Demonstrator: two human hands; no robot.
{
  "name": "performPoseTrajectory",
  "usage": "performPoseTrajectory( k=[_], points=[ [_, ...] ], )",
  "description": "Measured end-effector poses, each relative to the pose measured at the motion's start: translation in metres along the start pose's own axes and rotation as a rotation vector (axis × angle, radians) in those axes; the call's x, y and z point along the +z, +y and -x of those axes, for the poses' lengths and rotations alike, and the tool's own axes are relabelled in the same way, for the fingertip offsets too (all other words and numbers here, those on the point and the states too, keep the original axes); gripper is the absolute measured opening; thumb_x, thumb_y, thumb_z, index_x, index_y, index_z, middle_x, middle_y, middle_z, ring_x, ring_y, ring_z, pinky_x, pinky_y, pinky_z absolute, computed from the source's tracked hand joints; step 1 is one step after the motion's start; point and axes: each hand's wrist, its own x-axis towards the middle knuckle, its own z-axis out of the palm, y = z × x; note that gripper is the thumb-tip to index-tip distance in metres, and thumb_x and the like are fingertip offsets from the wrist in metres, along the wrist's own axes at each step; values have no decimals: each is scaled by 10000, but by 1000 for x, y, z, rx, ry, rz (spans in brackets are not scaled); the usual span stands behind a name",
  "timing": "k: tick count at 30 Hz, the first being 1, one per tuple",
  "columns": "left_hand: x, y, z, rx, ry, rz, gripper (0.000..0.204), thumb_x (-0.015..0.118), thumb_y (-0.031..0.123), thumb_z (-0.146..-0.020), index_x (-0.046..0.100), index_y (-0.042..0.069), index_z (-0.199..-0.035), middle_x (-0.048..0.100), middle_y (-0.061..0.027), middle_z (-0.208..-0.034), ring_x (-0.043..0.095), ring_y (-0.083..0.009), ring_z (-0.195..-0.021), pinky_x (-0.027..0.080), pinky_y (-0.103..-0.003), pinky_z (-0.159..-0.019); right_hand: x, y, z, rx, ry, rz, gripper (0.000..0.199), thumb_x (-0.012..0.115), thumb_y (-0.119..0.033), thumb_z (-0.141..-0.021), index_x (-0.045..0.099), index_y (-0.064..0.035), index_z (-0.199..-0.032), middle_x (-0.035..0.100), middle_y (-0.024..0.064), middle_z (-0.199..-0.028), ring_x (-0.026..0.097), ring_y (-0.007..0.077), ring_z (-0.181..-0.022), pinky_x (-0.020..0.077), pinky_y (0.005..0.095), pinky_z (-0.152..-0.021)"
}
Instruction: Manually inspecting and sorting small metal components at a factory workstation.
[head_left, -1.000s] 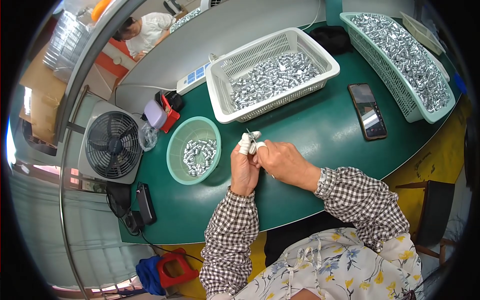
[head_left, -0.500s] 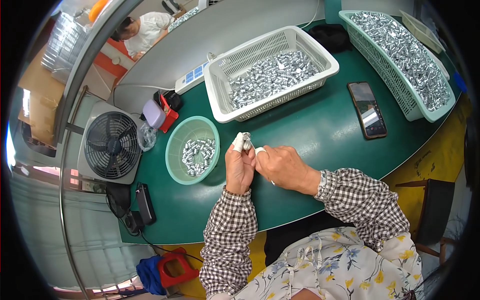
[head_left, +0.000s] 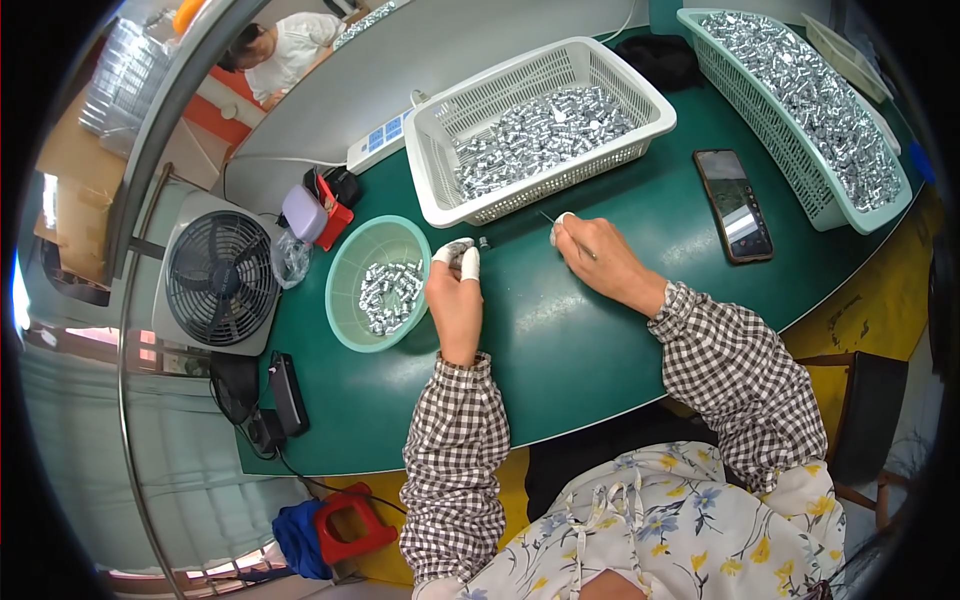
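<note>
My left hand, with white coverings on thumb and fingertips, is closed in a pinch beside the green bowl. What lies between its fingers is hidden. A small silvery metal fitting shows just past the thumb tip; whether the hand touches it, I cannot tell. My right hand, also with a white fingertip covering, grips a thin, pointed metal pick over the table, below the white basket. Several metal fittings lie inside the bowl.
The white basket and the long green basket hold heaps of metal fittings. A phone lies on the green table. A fan, a power strip and a red box stand leftward. Beyond the partition a person sits.
My hands have drawn apart from where they met. The left moved left and up toward the bowl; the right moved right and up with the pick, which now shows more clearly.
</note>
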Motion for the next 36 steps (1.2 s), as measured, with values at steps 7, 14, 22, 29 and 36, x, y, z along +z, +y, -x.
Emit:
performPoseTrajectory(
  k=[7, 14, 22, 29, 36],
  points=[
    [8, -13, -14, 596, 168, -809, 230, 546, 52, -805, 540, -53, -1009, 521, -175, -894, 525, -323, -751, 425, -377, -670, 8, -6, 0, -56, 32, 105, 214, 451, -108, -864, 425, 14, -690, 482, 188, -560, 478, 365, -511, 347, 420, -467],
    [8, -22, -28, 474, 54, -846, 186, 572, 80, -790, 597, -31, -937, 563, -222, -872, 547, -355, -774, 429, -387, -694, 5, -4, 2, -73, 54, 123, 185, 466, -130, -847, 469, -7, -709, 515, 175, -570, 528, 360, -557, 396, 430, -490],
    [19, 6, 5, 248, -6, -397, 216, 550, 134, -854, 579, -33, -988, 554, -43, -747, 522, -148, -659, 432, -271, -626, 11, -11, 2, -51, 23, 119, 213, 452, -154, -832, 483, 4, -692, 561, 201, -596, 555, 379, -560, 436, 471, -517],
    [41, 15, 16, 457, -72, -291, 152, 568, 92, -837, 582, -10, -949, 556, -31, -833, 516, -111, -739, 434, -250, -617, 4, -11, 3, -47, 123, 80, 207, 459, -145, -832, 473, 7, -692, 559, 189, -596, 555, 370, -565, 431, 462, -511],
    [53, 11, 20, 789, -119, -943, 166, 603, 40, -740, 594, 1, -901, 539, -91, -774, 502, -227, -762, 398, -344, -656, 1, -16, -1, -51, 179, 16, 197, 469, -139, -829, 465, 2, -692, 552, 185, -591, 551, 368, -565, 424, 459, -507]
  ],
)
